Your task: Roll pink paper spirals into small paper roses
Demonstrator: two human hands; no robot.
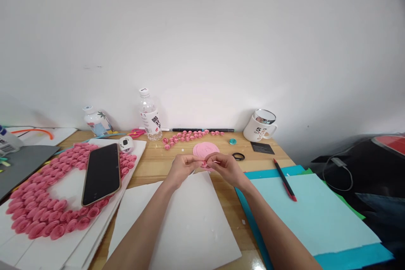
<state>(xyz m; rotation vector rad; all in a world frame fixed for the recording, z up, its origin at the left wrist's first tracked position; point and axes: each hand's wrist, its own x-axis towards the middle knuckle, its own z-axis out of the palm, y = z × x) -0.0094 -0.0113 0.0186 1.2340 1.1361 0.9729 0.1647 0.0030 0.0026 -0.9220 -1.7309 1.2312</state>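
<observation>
Both my hands meet over the middle of the wooden table (158, 164). My left hand (182, 168) and my right hand (226, 166) pinch a small pink rolled paper flower (204, 163) between their fingertips. Just behind them lies a flat pink paper spiral disc (205, 149). A row of small finished pink paper roses (186, 136) lies further back. A white sheet of paper (186, 223) lies under my forearms.
At left, a white board (47, 253) carries a ring of pink paper roses (41, 215) and a black phone (101, 174). Two plastic bottles (149, 114), a white mug (261, 126), a black hair tie (238, 156), a red-and-black pen (284, 179) and light-blue paper sheets (310, 215) are nearby.
</observation>
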